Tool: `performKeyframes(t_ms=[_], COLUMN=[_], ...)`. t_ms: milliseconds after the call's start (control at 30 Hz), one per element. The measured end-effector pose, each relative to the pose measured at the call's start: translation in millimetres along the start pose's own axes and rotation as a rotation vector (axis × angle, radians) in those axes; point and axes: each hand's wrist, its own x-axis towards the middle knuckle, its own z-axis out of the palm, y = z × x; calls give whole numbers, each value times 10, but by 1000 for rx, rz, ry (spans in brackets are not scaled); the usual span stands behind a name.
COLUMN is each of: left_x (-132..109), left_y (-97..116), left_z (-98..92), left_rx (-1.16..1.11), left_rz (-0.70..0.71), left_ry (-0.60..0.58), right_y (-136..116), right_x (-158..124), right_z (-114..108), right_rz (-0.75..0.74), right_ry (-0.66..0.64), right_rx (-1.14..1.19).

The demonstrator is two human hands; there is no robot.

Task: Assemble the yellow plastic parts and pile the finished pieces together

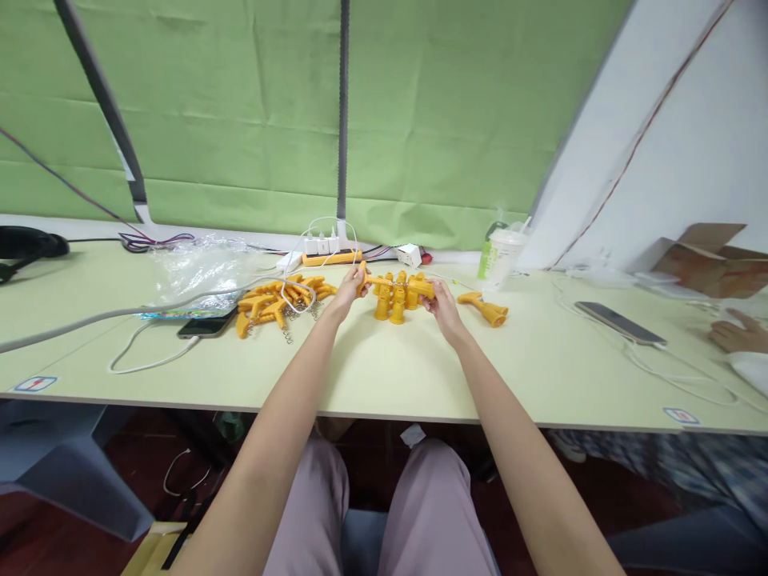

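My left hand [353, 288] grips a yellow corkscrew T-handle [363, 277], its shaft pointing right. In my right hand [442, 302] is a yellow corkscrew sleeve [422, 288] lying sideways, with its end turned toward the handle. The metal screw between them is too small to make out fully. Behind and below the two parts, several yellow sleeves [397, 307] stand upright in a cluster. To the left lies a pile of yellow corkscrew handles [262, 307] with metal spirals. A corkscrew with handle and sleeve joined [487, 310] rests right of my right hand.
Clear plastic wrap [201, 272] and a phone [207, 324] lie at the left, with a white cable across the handles. A power strip [332, 258] sits at the back. A drink cup [504, 258], another phone [621, 322] and another person's hand [739, 331] are at the right.
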Motion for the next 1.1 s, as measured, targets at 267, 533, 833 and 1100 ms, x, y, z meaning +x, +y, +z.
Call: performKeyframes(t_ms=[267, 533, 833, 1100], left_x=[-66, -30, -67, -7], left_y=[-105, -93, -71, -143], left_z=[171, 123, 126, 101], left_rx=[18, -14, -47, 3], left_rz=[33, 29, 48, 69], left_ry=[-206, -126, -247, -195], right_y=[-35, -116, -120, -116], right_x=[-43, -67, -72, -98], right_z=[-13, -30, -64, -78], right_rz=[-5, 63, 30, 93], right_ry=[-56, -129, -35, -119], right_rx=[-154, -5, -228, -274])
